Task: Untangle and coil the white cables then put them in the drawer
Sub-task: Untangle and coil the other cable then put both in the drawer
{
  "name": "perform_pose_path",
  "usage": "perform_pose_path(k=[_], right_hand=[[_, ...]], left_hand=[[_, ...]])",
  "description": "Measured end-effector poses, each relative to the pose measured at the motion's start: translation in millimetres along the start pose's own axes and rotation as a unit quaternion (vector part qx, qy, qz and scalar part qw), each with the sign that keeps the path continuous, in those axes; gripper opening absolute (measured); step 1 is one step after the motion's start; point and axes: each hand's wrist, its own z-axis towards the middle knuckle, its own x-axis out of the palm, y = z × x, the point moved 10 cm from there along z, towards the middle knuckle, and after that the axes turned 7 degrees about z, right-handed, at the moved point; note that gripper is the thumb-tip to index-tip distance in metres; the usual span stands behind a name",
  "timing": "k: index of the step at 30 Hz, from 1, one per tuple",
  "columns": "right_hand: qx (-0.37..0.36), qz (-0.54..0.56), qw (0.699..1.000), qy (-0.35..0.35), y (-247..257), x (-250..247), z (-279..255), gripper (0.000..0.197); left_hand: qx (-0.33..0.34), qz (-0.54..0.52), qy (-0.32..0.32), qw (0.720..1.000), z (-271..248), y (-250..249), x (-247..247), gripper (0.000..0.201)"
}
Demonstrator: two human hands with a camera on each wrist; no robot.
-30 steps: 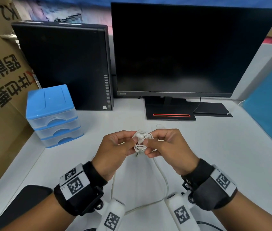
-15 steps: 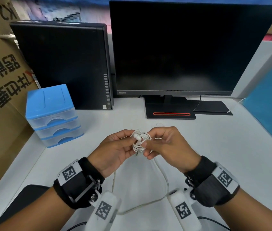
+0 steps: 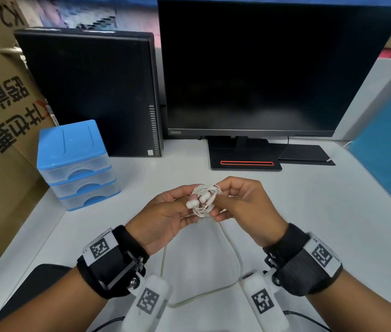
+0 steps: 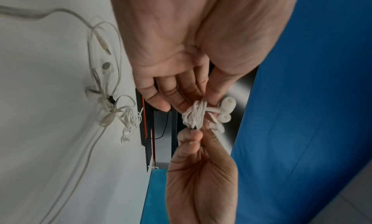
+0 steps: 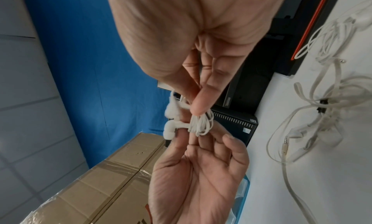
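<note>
Both hands, left hand [image 3: 163, 219] and right hand [image 3: 249, 207], pinch the small coiled white earphone cable bundle [image 3: 204, 200] at frame centre above the white desk [image 3: 309, 212], fingertips clamped on it; a loose pinch could let the coil spring apart.

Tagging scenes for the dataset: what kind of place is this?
Most likely an office desk. A dark monitor and a small desktop PC stand on a white desk, with a blue mini drawer unit beside them. Both hands hold white earphones.
</note>
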Motion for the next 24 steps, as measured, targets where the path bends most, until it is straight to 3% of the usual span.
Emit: perform_pose_path(k=[4,8,14,24], right_hand=[[0.052,0.049,0.997,0.021,-13.2,8.4,-2.1,0.004],[0.122,0.136,0.983,0.005,-28.3,6.4,-1.4,0.008],[0.101,0.094,0.99,0.023,-22.9,11.4,-3.2,0.003],[0.018,0.024,0.999,0.014,-4.9,13.1,-8.1,0.005]], left_hand=[[-0.051,-0.107,0.011,0.993,2.0,14.1,0.6,0.04],[-0.094,-0.245,0.057,0.963,-1.4,28.2,13.4,0.047],[-0.06,-0.188,0.065,0.978,-0.9,28.3,13.8,0.064],[-0.055,-0.184,0.0,0.981,1.3,28.1,2.5,0.044]])
